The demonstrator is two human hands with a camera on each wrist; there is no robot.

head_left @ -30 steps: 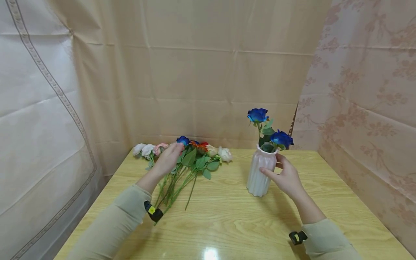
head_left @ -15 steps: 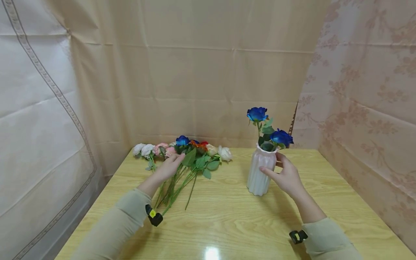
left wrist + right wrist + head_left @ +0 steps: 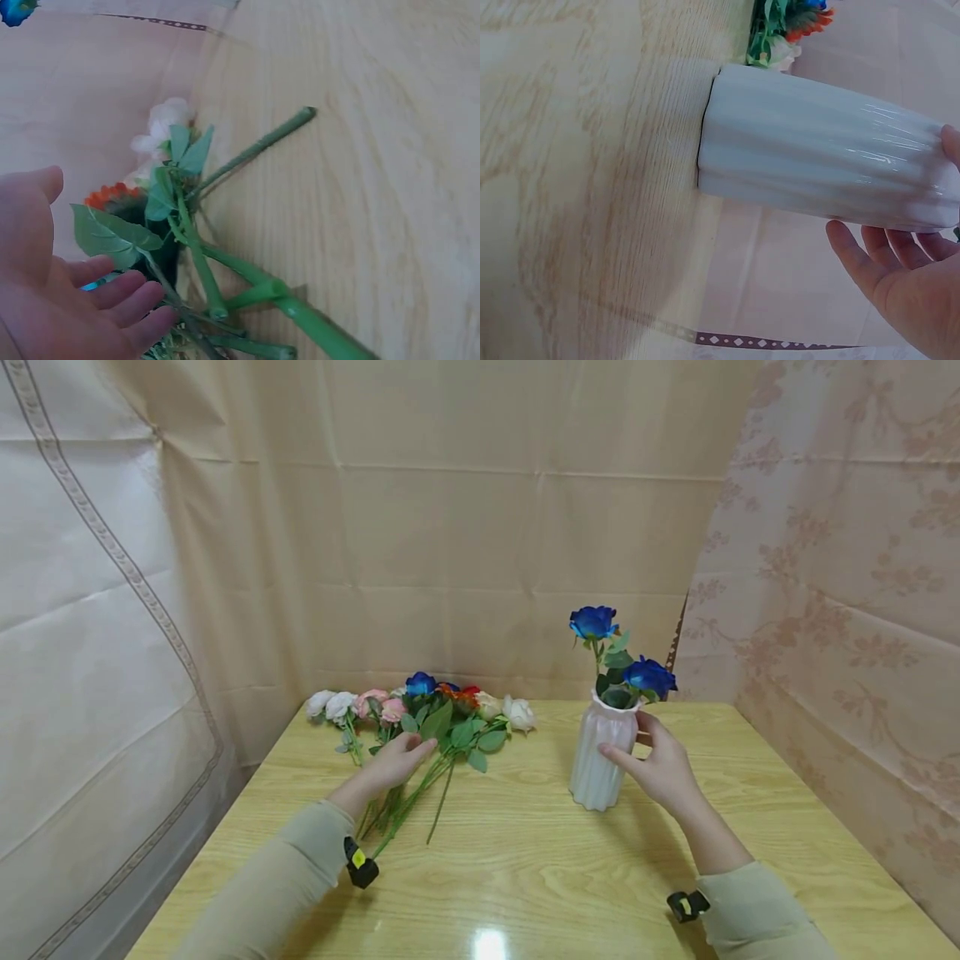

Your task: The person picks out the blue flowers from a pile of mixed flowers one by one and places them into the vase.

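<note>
My left hand (image 3: pixel 396 762) hovers over the stems of the flower pile, just in front of the big green leaf (image 3: pixel 437 722). Its fingers are loosely extended in the left wrist view, with nothing between them and the thumb. My right hand (image 3: pixel 662 770) holds a white ribbed vase (image 3: pixel 597 768) near its neck, thumb on one side and fingers on the other. The vase stands upright on the table. Two blue roses (image 3: pixel 592 622) rise from its mouth, one leaning right. Another blue rose (image 3: pixel 421 684) lies at the back of the pile.
White flowers (image 3: pixel 341 706) and pink flowers (image 3: pixel 393 710) lie at the pile's left. Orange-red blooms (image 3: pixel 459 696) and a cream rose (image 3: pixel 518 714) lie toward its right. Green stems (image 3: pixel 405 822) point to the front of the wooden table (image 3: pixel 517 877). A beige curtain (image 3: pixel 450 527) hangs behind.
My left hand has drawn back from the blue rose, moving toward me and down over the stems, uncovering the pink flowers. The right hand and the vase stay where they were.
</note>
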